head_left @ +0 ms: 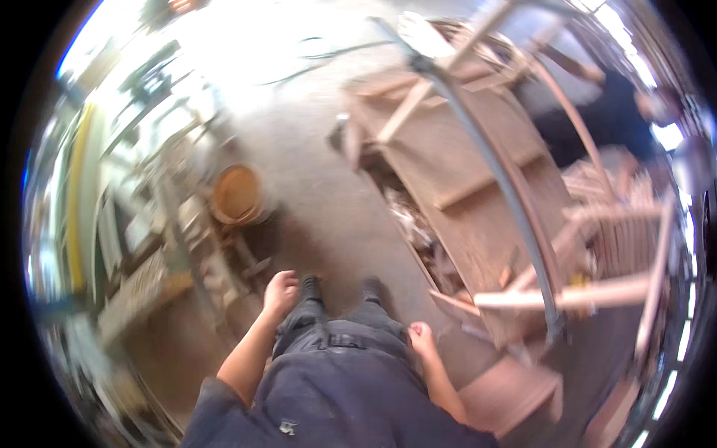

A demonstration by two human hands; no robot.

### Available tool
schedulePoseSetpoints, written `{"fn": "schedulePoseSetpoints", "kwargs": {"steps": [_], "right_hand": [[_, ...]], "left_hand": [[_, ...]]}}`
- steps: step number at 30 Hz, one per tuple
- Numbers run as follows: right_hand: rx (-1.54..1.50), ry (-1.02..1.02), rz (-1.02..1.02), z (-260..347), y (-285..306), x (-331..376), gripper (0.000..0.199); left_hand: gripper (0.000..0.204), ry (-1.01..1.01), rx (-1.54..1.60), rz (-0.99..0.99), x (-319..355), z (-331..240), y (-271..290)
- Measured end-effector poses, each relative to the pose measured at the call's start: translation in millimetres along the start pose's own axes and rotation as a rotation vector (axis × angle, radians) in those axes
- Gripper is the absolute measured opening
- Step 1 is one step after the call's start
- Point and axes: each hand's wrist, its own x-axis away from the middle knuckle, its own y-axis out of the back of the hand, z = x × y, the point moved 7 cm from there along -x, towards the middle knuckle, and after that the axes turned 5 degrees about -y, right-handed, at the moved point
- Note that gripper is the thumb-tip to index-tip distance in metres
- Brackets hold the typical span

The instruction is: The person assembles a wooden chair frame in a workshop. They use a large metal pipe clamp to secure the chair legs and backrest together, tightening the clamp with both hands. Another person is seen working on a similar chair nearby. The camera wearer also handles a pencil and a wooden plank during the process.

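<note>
My left hand (281, 293) hangs beside my left thigh, its fingers loosely curled, with nothing visible in them. On the other side, my right hand (422, 337) hangs near my right hip, also curled, and no object shows in it. Both hands are blurred and touch no work surface. Closest to the left hand are cluttered wooden pieces (175, 216) and a round orange-brown bucket (237, 194). To the right of my right hand stands a large wooden worktable (448, 157) with a board lying across it.
A long grey metal bar (493, 160) crosses above the worktable. Wooden frame parts (597, 291) stick out at the right, and a low reddish-brown board piece (511, 392) lies near my right forearm. Another person in dark clothing (597, 123) is beyond the table. Cables (321, 60) run over the floor ahead.
</note>
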Motion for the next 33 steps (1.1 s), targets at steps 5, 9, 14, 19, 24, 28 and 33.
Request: {"fn": "schedulePoseSetpoints", "kwargs": {"steps": [5,9,14,19,24,28,33], "right_hand": [[0.193,-0.075,0.203,-13,23,-18,0.026],[0.188,-0.085,0.163,29,46,-62,0.029],[0.146,-0.13,0.119,101,25,-86,0.022],[0.287,-0.177,0.141,157,-62,-61,0.023],[0.262,-0.288,0.256,205,-157,-25,0.023],[0.521,-0.177,0.294,285,-218,-20,0.029],[0.451,-0.603,0.199,263,-196,6,0.03]], "left_hand": [[0.045,0.125,-0.202,-0.151,39,1,7],[0.039,0.335,-0.199,-0.315,21,50,54],[0.031,0.479,-0.113,-0.385,-88,139,129],[0.024,0.335,-0.27,-0.523,-251,194,200],[0.026,0.42,-0.735,0.069,-418,300,202],[0.031,0.452,-0.722,0.332,-477,407,150],[0.032,0.589,-0.592,0.544,-516,454,128]]}}
